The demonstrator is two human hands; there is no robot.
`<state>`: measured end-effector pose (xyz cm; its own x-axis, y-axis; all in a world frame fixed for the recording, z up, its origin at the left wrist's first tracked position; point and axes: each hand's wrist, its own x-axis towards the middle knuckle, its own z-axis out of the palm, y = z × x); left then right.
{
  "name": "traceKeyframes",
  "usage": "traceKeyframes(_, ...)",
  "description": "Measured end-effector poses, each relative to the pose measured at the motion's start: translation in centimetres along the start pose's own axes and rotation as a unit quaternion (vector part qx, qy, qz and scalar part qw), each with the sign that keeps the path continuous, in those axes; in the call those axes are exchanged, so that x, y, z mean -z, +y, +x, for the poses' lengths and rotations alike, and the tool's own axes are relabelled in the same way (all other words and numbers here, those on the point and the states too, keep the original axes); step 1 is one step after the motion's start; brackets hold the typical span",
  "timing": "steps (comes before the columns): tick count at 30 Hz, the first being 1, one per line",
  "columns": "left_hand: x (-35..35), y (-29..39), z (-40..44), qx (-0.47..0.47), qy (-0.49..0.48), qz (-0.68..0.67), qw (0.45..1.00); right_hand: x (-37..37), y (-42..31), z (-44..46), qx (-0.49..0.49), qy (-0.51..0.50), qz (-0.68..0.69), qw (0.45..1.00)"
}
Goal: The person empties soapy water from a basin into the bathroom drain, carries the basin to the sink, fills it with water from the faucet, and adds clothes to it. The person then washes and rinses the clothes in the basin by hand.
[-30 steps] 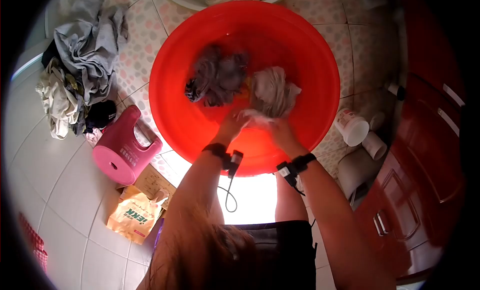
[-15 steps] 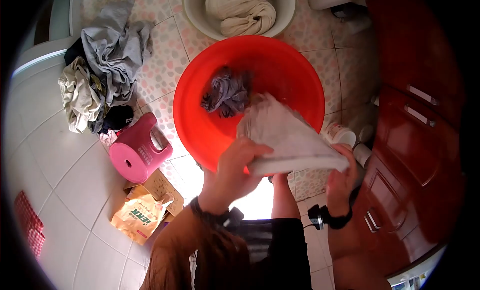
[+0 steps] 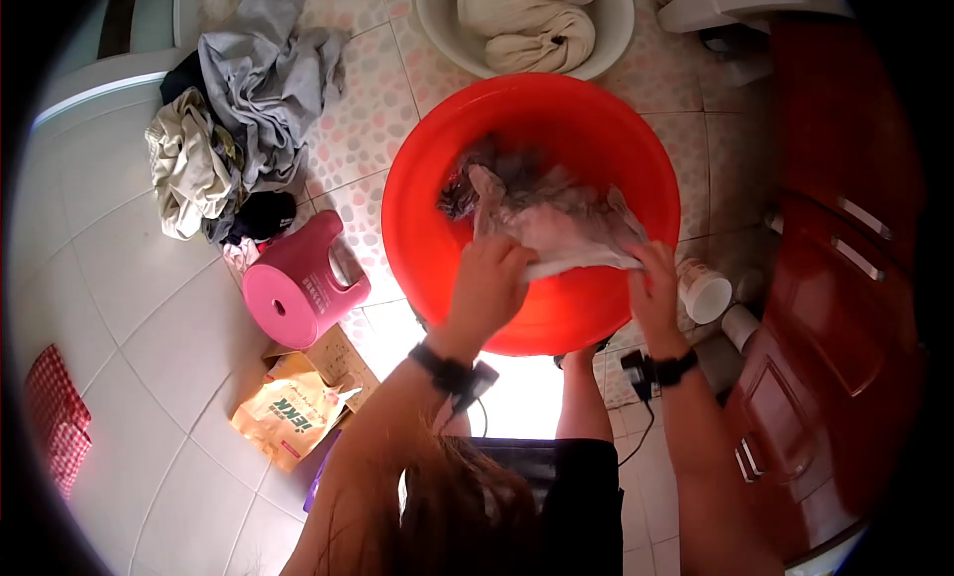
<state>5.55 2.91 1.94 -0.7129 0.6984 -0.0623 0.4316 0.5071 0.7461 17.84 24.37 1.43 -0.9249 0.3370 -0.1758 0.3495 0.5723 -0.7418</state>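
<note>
A pale grey, wet-looking garment (image 3: 571, 236) is stretched between my two hands over a large red basin (image 3: 417, 263). My left hand (image 3: 489, 286) grips its near edge on the left, fingers closed. At the right end of that edge, my right hand (image 3: 655, 290) pinches the cloth. The garment's far side hangs down into the basin and is blurred there; what kind of garment it is I cannot make out. Dark patterned cloth (image 3: 459, 186) lies in the basin at the left, partly covered by the pale one.
Beyond the basin stands a pale tub (image 3: 623, 41) with twisted cream cloth. A heap of clothes (image 3: 263, 89), a pink stool (image 3: 283, 303) and a yellow paper bag (image 3: 288, 417) are on the left. At right, a white cup (image 3: 706, 296) lies near red cabinets (image 3: 795, 377).
Both hands have moved forward, further over the basin, with the pale garment lowered and spread between them. The whole view has shifted a little to the right.
</note>
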Motion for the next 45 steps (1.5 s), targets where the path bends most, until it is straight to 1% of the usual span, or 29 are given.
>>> traceKeyframes(3,-5.9,-7.9,-1.6,-0.009,-0.075,0.111,0.991,-5.5,4.6,0.6,0.050,-0.092,-0.141,0.984)
traceKeyframes(4,-7.8,-10.5,-2.3,-0.004,-0.080,0.108,0.991,-7.2,6.0,0.6,0.046,-0.098,-0.140,0.984)
traceKeyframes(6,-11.2,-14.3,-4.1,-0.010,-0.143,0.258,0.956,-10.2,8.5,-0.1,0.139,-0.179,-0.195,0.954)
traceKeyframes(7,-11.7,-14.5,-4.1,-0.006,-0.150,0.251,0.956,-11.6,9.5,-0.5,0.132,-0.187,-0.194,0.954)
traceKeyframes(9,-11.8,-14.1,-3.8,0.081,-0.237,0.206,0.946,-14.4,10.9,-1.4,0.134,-0.228,-0.348,0.899)
traceKeyframes(10,-12.4,-14.2,-4.3,0.085,-0.243,0.204,0.945,-15.7,10.9,-1.8,0.132,-0.234,-0.345,0.899)
traceKeyframes(12,-13.7,-13.7,-5.3,0.175,-0.244,0.112,0.947,-18.0,10.7,-2.7,-0.033,-0.266,-0.350,0.898)
traceKeyframes(13,-14.4,-13.3,-6.1,0.177,-0.248,0.112,0.946,-18.9,10.7,-3.4,-0.035,-0.269,-0.348,0.897)
traceKeyframes(15,-15.9,-12.2,-8.1,0.241,-0.211,-0.036,0.947,-20.7,11.0,-5.0,-0.120,-0.239,-0.166,0.949)
traceKeyframes(16,-17.3,-11.8,-9.3,0.240,-0.211,-0.037,0.947,-21.8,11.1,-5.5,-0.120,-0.239,-0.167,0.949)
traceKeyframes(17,-18.9,-11.6,-10.8,0.205,-0.226,-0.033,0.952,-23.0,11.1,-6.0,-0.185,-0.161,0.027,0.969)
traceKeyframes(18,-19.8,-11.1,-11.7,0.170,-0.240,-0.029,0.955,-23.3,11.0,-6.1,-0.239,-0.075,0.220,0.943)
traceKeyframes(19,-19.0,-9.3,-11.2,0.169,-0.239,-0.030,0.956,-22.9,10.8,-6.2,-0.237,-0.075,0.219,0.944)
traceKeyframes(21,-16.1,-5.3,-9.3,0.282,-0.334,-0.191,0.879,-21.4,10.2,-6.7,-0.339,-0.148,0.200,0.907)
traceKeyframes(22,-15.7,-4.6,-9.6,0.279,-0.334,-0.191,0.880,-20.1,9.4,-6.6,-0.338,-0.146,0.199,0.908)
traceKeyframes(24,-15.2,-3.7,-9.8,0.214,-0.227,-0.233,0.921,-16.8,7.2,-5.7,-0.486,-0.025,0.378,0.787)
traceKeyframes(25,-15.4,-4.0,-10.0,0.211,-0.223,-0.233,0.923,-15.5,6.4,-5.7,-0.482,-0.024,0.378,0.790)
traceKeyframes(27,-15.9,-5.0,-10.6,0.392,-0.165,-0.399,0.812,-12.8,4.5,-6.1,-0.334,-0.047,0.368,0.866)
traceKeyframes(28,-15.3,-5.1,-10.1,0.388,-0.162,-0.402,0.813,-11.0,1.8,-6.0,-0.299,-0.042,0.377,0.876)
traceKeyframes(29,-14.3,-5.5,-9.3,0.477,-0.144,-0.505,0.705,-8.7,-1.4,-5.8,-0.262,-0.038,0.385,0.884)
traceKeyframes(30,-13.4,-5.6,-8.5,0.551,-0.123,-0.593,0.574,-6.3,-3.6,-5.9,-0.288,-0.081,0.367,0.881)
traceKeyframes(31,-12.4,-5.4,-7.6,0.547,-0.123,-0.595,0.576,-4.2,-5.7,-6.1,-0.312,-0.123,0.348,0.875)
traceKeyframes(33,-10.6,-4.8,-6.1,0.557,-0.131,-0.682,0.455,-1.1,-8.3,-6.9,-0.265,-0.138,0.376,0.877)
traceKeyframes(34,-10.8,-5.0,-5.9,0.554,-0.132,-0.684,0.456,0.3,-9.2,-7.5,-0.263,-0.137,0.374,0.879)
traceKeyframes(36,-11.5,-5.5,-5.7,0.487,-0.131,-0.809,0.303,2.9,-10.2,-8.3,-0.299,-0.155,0.504,0.795)
traceKeyframes(40,-9.6,-3.5,-3.8,0.445,-0.113,-0.847,0.266,5.5,-9.2,-8.4,-0.320,-0.223,0.498,0.775)
traceKeyframes(42,-11.0,-4.2,-5.1,0.504,-0.058,-0.771,0.385,4.1,-5.6,-8.5,-0.351,-0.121,0.395,0.840)
traceKeyframes(44,-10.4,-4.5,-6.5,0.472,-0.024,-0.796,0.379,2.4,-3.3,-5.6,-0.364,0.020,0.391,0.845)
traceKeyframes(45,-10.1,-4.5,-7.3,0.439,0.011,-0.818,0.373,1.5,-1.1,-4.6,-0.353,0.030,0.354,0.866)
